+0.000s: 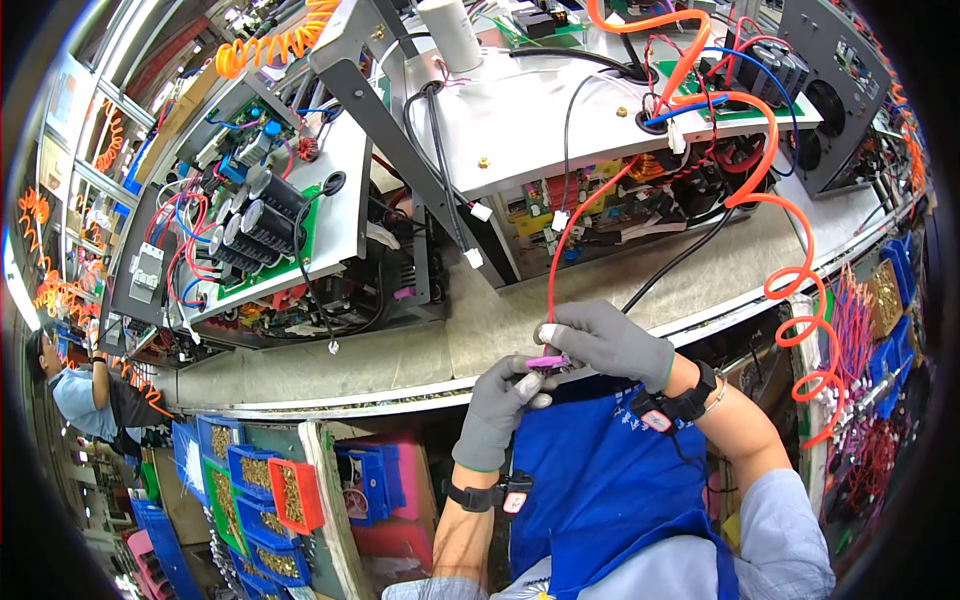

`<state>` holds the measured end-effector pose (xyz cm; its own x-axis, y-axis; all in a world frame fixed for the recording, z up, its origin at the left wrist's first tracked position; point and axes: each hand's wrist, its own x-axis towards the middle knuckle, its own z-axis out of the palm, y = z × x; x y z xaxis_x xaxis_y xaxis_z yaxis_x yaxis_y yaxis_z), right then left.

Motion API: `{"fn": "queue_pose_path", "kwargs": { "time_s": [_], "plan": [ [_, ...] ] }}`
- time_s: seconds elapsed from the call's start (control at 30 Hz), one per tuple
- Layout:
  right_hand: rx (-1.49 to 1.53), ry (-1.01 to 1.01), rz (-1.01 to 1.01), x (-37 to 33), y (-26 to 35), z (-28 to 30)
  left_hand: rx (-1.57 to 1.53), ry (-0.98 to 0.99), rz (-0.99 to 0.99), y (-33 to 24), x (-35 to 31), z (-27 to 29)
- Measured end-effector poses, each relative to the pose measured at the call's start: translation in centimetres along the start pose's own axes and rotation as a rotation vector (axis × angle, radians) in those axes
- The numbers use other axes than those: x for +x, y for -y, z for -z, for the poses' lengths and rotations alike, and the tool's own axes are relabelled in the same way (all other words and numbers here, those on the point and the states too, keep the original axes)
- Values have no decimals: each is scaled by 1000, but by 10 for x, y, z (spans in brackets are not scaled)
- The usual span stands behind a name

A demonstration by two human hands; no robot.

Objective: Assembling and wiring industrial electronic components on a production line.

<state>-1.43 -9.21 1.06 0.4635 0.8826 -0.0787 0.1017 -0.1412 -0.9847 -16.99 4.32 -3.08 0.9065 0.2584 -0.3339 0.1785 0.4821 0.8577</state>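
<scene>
**Purple part held at the bench's near edge**

Before the blue apron, the left hand, fingers curled in, grips the purple part. The right hand, nearly closed, pinches the red wire right beside it. Beyond the bench edge, the wire climbs to an open machine.

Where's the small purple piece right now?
In the head view, the purple piece is slightly right of and below centre, between the left hand and right hand, just below the red wire.
</scene>
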Motion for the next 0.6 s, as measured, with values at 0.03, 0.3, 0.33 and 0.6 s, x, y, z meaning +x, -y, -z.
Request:
{"fn": "queue_pose_path", "kwargs": {
  "time_s": [0.03, 0.3, 0.33, 0.6],
  "plan": [
    [-4, -9, 4, 0, 0, 0, -50, 34, 20, 0, -1, 0],
    [215, 3, -172, 1, -1, 0, -149, 125, 60, 0, -3, 4],
    [241, 7, -144, 1, -1, 0, -161, 121, 70, 0, -3, 4],
    [272, 52, -138, 3, 10, -2, -33, 127, 45, -12, 0, -4]
  ]
}}
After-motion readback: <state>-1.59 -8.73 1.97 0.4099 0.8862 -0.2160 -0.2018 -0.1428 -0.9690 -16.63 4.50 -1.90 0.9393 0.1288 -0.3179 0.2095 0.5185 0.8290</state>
